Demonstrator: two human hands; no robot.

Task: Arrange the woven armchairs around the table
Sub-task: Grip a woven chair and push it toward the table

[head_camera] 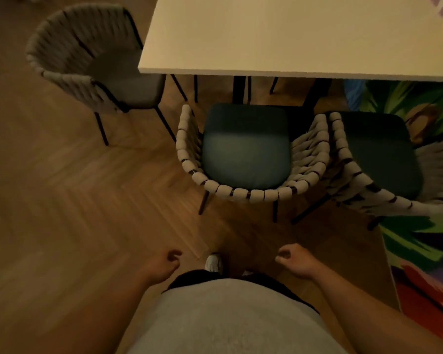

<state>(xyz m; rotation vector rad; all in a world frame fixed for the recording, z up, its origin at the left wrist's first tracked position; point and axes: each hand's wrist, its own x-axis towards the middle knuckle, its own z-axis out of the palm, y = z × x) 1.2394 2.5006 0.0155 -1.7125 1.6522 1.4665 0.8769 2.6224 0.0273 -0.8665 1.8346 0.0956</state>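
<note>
Head view, looking steeply down, dim warm lighting. Pale table point(292, 34) occupies the far right of the scene; its near edge runs across the upper part of the frame, dark legs visible beneath it.

Three woven armchairs noted. Grey-seated armchair point(87, 62) stands at the table's left end, far left, its seat partly under the tabletop corner and its woven back turned to the left. Centre armchair point(246, 154), teal seat cushion, stands at the near edge of the table with its front just below that edge and its rope-wrapped back curving toward the person. Right armchair point(376, 159), dark teal cushion, stands just beside the centre one; their adjacent woven arms appear to touch, though contact cannot be confirmed. Its far side is cut off by the frame.

Floor point(74, 200) is herringbone wood. Multicoloured rug point(425, 251) lies at the right, under part of the right armchair.

Person stands near, behind the centre armchair, in a light top. One light shoe point(214, 261) shows between the hands. Left hand point(168, 261) hangs low, fingers loosely curled, gripping nothing. Right hand point(293, 259) likewise, fingers loosely curled inward, empty. Both hands are well apart from the chair back.
</note>
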